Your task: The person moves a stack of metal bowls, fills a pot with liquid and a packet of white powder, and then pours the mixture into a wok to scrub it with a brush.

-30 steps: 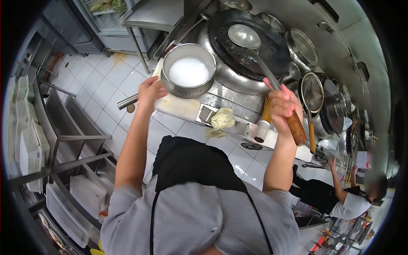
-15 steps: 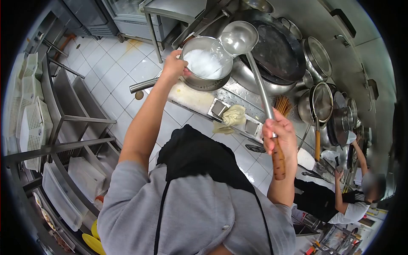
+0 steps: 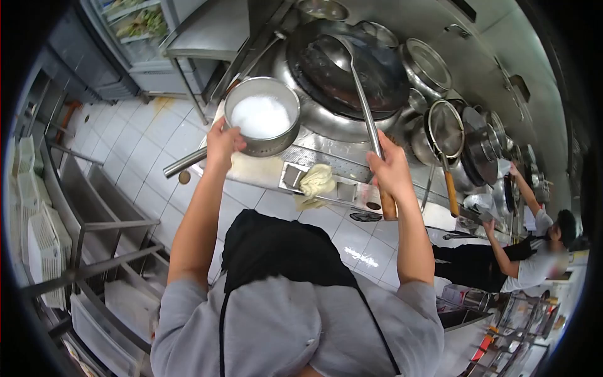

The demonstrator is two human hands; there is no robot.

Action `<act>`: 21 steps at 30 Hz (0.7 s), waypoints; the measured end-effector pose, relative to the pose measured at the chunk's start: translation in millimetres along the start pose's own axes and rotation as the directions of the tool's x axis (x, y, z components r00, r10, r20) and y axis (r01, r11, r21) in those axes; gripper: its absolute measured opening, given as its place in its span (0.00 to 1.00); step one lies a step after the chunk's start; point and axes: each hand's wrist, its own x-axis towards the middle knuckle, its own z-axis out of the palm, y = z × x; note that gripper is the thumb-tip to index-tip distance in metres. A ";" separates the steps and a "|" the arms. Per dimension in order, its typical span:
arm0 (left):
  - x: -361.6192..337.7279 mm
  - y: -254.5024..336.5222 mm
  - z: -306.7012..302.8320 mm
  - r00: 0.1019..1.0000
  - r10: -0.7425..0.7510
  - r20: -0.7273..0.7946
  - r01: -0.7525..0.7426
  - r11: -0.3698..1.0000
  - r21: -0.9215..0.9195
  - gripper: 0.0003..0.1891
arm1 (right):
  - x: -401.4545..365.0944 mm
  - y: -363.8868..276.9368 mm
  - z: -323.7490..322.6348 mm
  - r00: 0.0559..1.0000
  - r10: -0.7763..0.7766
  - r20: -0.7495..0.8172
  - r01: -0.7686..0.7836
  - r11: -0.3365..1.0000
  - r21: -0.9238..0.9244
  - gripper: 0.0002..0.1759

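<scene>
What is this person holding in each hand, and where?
The left hand grips a metal pot by its near rim; the right hand holds a long ladle at the top of its wooden handle.

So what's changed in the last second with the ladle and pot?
The ladle swung from over the pot back into the wok, with the right hand gripping its handle throughout. The left hand stays on the pot rim; nothing was let go.

Shiny metal pot (image 3: 264,119) of white grains, dark matt wok (image 3: 352,69), steel ladle (image 3: 361,94) with wooden grip, brushed metal counter (image 3: 326,160), glossy floor tiles (image 3: 144,144).
</scene>
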 end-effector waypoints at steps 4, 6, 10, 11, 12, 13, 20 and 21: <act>-21.6 6.8 24.5 0.997 0.062 -0.051 -0.058 0.995 0.083 0.30 | 53.4 24.2 -4.9 0.994 0.075 -0.085 -0.070 0.996 0.060 0.11; -11.8 9.2 20.4 0.998 0.055 -0.024 -0.052 0.993 0.104 0.31 | 72.7 36.9 -6.4 0.988 0.104 -0.114 -0.090 0.988 0.127 0.03; 14.5 32.0 3.8 0.998 -0.002 0.059 -0.011 0.974 0.226 0.29 | 94.7 35.1 -12.5 0.966 0.258 0.013 -0.245 0.899 0.362 0.05; 29.0 31.5 -1.1 0.999 -0.003 0.038 -0.006 0.972 0.234 0.29 | 97.9 34.8 -14.0 0.954 0.293 0.069 -0.287 0.816 0.502 0.05; 43.3 31.0 -5.9 1.000 -0.004 0.017 0.000 0.970 0.241 0.28 | 100.5 35.7 -16.5 0.939 0.319 0.131 -0.328 0.709 0.625 0.06; 48.6 29.6 -7.0 1.000 -0.007 -0.004 0.007 0.969 0.248 0.28 | 102.8 37.3 -20.1 0.922 0.335 0.196 -0.366 0.581 0.727 0.07; 1.8 13.1 18.5 0.990 0.067 -0.126 -0.052 0.991 0.121 0.31 | 68.0 20.3 -27.0 0.864 -0.058 0.500 -0.500 -0.222 0.837 0.15; -5.1 11.0 24.2 0.992 0.079 -0.097 -0.070 0.994 0.088 0.32 | 57.8 10.9 -25.5 0.857 -0.106 0.505 -0.514 -0.251 0.820 0.16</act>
